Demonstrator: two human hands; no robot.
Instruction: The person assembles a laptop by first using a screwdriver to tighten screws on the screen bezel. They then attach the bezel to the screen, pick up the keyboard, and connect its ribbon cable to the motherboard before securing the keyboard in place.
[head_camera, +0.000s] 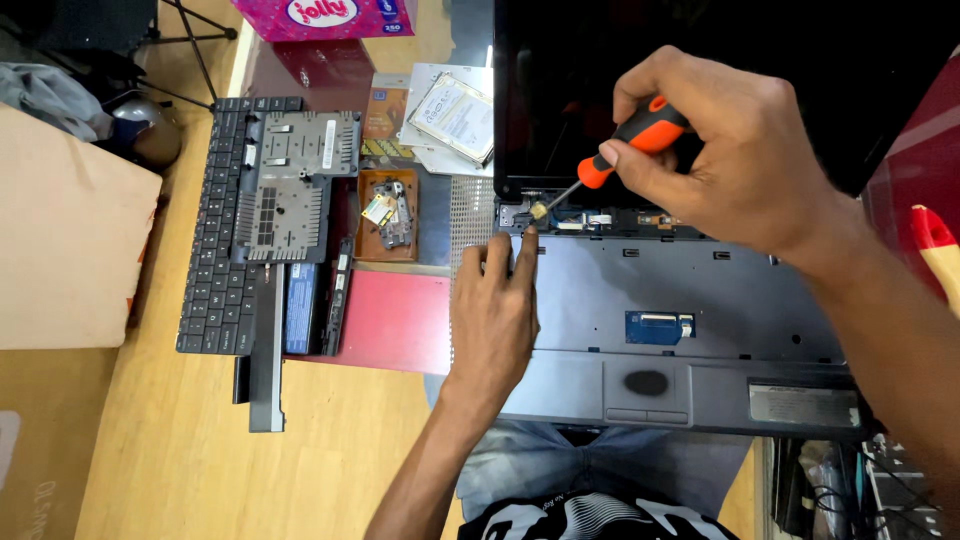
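Observation:
A partly dismantled grey laptop (700, 330) lies open in front of me, keyboard removed, dark screen (700, 80) tilted back. My right hand (730, 150) grips an orange-and-black screwdriver (635, 140), its tip at the left hinge area (535, 210). My left hand (492, 320) rests flat on the laptop's left edge, fingertips close to the screwdriver tip.
To the left lie a removed black keyboard (215, 260), a grey bottom cover panel (290, 180), a battery (300, 310), a small orange tray of parts (387, 215) and a hard drive (458, 115). A pink box (325, 18) stands at the back. A red mat (395, 320) lies beside the laptop.

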